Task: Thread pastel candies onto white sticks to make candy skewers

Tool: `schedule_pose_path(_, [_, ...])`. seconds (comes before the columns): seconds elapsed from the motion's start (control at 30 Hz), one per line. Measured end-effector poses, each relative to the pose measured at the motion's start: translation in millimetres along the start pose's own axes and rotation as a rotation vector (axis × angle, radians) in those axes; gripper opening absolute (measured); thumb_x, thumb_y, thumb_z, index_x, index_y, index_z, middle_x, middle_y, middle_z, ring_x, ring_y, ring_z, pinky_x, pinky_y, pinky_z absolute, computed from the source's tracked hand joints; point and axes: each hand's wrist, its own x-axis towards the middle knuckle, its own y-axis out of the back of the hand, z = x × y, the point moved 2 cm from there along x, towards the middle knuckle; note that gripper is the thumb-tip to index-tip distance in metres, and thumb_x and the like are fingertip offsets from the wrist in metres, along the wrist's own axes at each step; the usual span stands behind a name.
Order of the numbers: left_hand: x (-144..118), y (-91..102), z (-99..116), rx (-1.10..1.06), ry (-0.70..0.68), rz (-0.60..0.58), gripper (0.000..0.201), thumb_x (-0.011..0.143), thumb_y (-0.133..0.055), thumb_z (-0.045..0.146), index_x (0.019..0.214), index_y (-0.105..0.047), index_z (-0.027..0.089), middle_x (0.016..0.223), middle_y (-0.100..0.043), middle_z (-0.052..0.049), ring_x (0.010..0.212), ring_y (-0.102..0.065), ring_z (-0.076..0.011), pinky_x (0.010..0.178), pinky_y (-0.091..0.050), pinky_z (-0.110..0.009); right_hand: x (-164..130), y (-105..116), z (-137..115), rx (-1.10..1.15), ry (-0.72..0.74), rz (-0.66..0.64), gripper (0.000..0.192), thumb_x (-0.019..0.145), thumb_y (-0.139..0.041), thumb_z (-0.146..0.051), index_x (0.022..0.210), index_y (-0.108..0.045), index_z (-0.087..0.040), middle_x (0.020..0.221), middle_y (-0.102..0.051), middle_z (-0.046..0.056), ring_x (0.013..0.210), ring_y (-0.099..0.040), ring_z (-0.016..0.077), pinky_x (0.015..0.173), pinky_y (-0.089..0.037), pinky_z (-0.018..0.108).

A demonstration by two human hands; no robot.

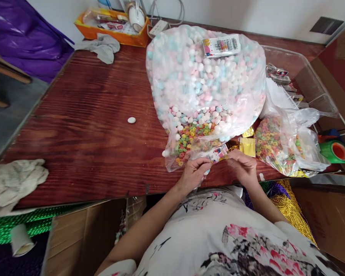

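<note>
Your left hand (194, 171) was nearly closed, thumb and fingers pinching the near edge of a small printed packet (216, 153), low and just right of center frame. Your right hand (244, 166) was at the packet's right end, fingers curled in but blurred; couldn't tell if it had hold of anything. A pale blue candy (207, 172) showed just below your left fingertips.

Right above both hands, filling the upper center, was a big clear bag (172, 73) of pink, white and blue candies. Colorful ring-shaped pieces (186, 140) lay at its lower end, near the packet. A second printed packet (221, 46) rested on top of the bag. Gold squares (247, 147) were just above your right hand. Right of frame: a smaller bag (271, 142) of rings, a green tape roll (335, 151) beside it, and a clear bin (293, 53) with more packets inside.

One white candy (131, 120) sat alone on the tabletop (97, 115), left of center. Upper left held an orange box (115, 36) with a gray cloth (103, 48) beside it; a pale rag (15, 180) lay at lower left.
</note>
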Motion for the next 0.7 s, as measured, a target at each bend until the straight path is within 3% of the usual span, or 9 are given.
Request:
schedule_pose_path(0.1, [-3,-3.1,5,-0.048,-0.011,0.018,0.026,0.072,-0.068,0.042,0.077,-0.066,0.017,0.054,-0.046,0.007,0.041,-0.035,-0.0034,0.038,-0.028,-0.015,-4,-24,-14,-0.289,0.212,-0.135,0.03,0.094,-0.055,-0.014,0.111,-0.075,-0.028,0.082,-0.067,0.004,0.079,-0.058,0.0202,0.075,-0.045,0.038])
schedule_pose_path(0.2, [-9,-1.7,6,-0.076,-0.021,0.054,0.024,0.074,-0.068,0.04,0.075,-0.063,0.017,0.053,-0.046,0.007,0.04,-0.034,-0.0035,0.037,-0.027,-0.016,-5,-39,-15,-0.448,0.26,-0.143,0.037,0.094,-0.051,-0.011,0.119,-0.073,-0.027,0.076,-0.064,0.004,0.077,-0.055,0.0208,0.074,-0.042,0.038])
schedule_pose_path(0.33, [-11,4.1,-2,-0.048,-0.052,0.023,0.027,0.075,-0.069,0.043,0.081,-0.067,0.017,0.053,-0.043,0.008,0.041,-0.034,-0.0039,0.038,-0.028,-0.016,-1,-45,-14,-0.384,0.21,-0.189,0.035,0.094,-0.049,-0.01,0.115,-0.073,-0.025,0.076,-0.065,0.003,0.074,-0.056,0.0193,0.074,-0.043,0.036])
schedule_pose_path(0.47, [-8,9.8,-7,-0.025,-0.113,0.065,0.029,0.078,-0.068,0.045,0.074,-0.066,0.016,0.057,-0.046,0.005,0.046,-0.038,-0.0049,0.041,-0.031,-0.017,0,-47,-16,-0.296,0.16,-0.209,0.031,0.093,-0.052,-0.011,0.115,-0.07,-0.024,0.08,-0.069,0.002,0.076,-0.059,0.019,0.078,-0.046,0.038])
schedule_pose_path(0.6, [-6,12.0,-4,-0.028,-0.112,0.091,0.03,0.075,-0.071,0.046,0.071,-0.065,0.017,0.058,-0.047,0.004,0.048,-0.038,-0.0057,0.041,-0.029,-0.017,-10,-47,-13,-0.139,0.028,-0.009,0.027,0.091,-0.062,-0.022,0.118,-0.065,-0.024,0.084,-0.068,0.003,0.079,-0.062,0.0197,0.079,-0.05,0.038])
schedule_pose_path(0.7, [-6,12.8,-1,0.015,-0.127,0.107,0.032,0.077,-0.069,0.048,0.068,-0.064,0.018,0.055,-0.046,0.004,0.047,-0.038,-0.0071,0.041,-0.029,-0.019,-20,-51,-5,0.104,-0.192,0.08,0.013,0.088,-0.07,-0.031,0.097,-0.065,-0.023,0.08,-0.065,0.001,0.071,-0.059,0.0161,0.067,-0.051,0.031])
